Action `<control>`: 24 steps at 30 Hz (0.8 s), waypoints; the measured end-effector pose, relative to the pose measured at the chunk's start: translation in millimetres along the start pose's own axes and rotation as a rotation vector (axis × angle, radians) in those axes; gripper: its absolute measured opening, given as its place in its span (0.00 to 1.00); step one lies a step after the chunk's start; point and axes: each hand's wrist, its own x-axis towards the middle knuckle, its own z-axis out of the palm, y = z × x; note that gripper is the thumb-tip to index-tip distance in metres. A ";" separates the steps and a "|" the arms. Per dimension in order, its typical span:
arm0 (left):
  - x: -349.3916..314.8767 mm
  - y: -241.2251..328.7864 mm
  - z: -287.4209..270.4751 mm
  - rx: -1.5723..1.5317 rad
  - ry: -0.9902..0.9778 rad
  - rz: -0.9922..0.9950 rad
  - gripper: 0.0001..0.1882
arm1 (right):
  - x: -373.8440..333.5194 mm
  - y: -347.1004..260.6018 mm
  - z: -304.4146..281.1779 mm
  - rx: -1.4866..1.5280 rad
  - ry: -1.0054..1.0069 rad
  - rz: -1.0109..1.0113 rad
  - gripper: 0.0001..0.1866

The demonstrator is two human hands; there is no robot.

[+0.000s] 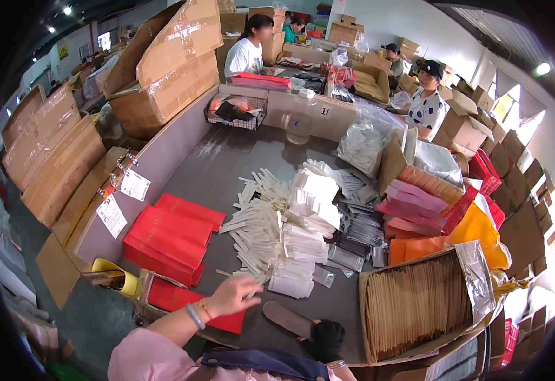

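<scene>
My left hand (234, 296), bare with bands at the wrist, hovers over a red paper bag (230, 322) at the near edge; its fingers are loosely bent and apart, with nothing visible in them. My right hand (325, 340), in a black fingerless glove, grips the near end of a flat brown round-ended strip (287, 319), whose kind I cannot make out. Beyond both hands spreads a pile of narrow white paper sleeves (258, 238), with stacked white packets (299, 244) beside it. Small clear-and-grey plastic packets (358, 225) lie to their right.
A carton of upright thin wooden pieces (417, 305) stands at right, near orange and pink bags (410, 206). Red bags (169, 238) are stacked at left by a yellow container (115, 277). A large bottle (300, 117) and wire basket (236, 112) stand far back. Co-workers sit beyond the partition.
</scene>
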 end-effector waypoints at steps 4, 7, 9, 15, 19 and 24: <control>-51.7 20.7 1.2 0.170 -0.224 0.180 0.22 | -2.3 5.8 4.9 -0.002 0.094 -0.038 0.34; -64.4 25.6 -7.5 0.283 -0.379 0.139 0.26 | -1.0 2.1 -0.5 -0.013 0.173 -0.086 0.33; -67.3 26.0 -9.1 0.337 -0.466 0.127 0.28 | -2.4 -0.8 -3.3 -0.021 0.236 -0.129 0.32; -63.6 12.5 -3.0 0.416 -0.483 -0.043 0.29 | -4.2 1.2 -3.8 0.008 0.122 -0.084 0.32; -54.6 18.7 -11.6 0.371 -0.534 -0.116 0.26 | -2.8 4.3 -5.4 0.015 0.105 -0.100 0.30; -67.1 12.5 -1.9 0.388 -0.465 -0.068 0.28 | -1.8 -0.2 -14.8 0.056 0.101 -0.113 0.29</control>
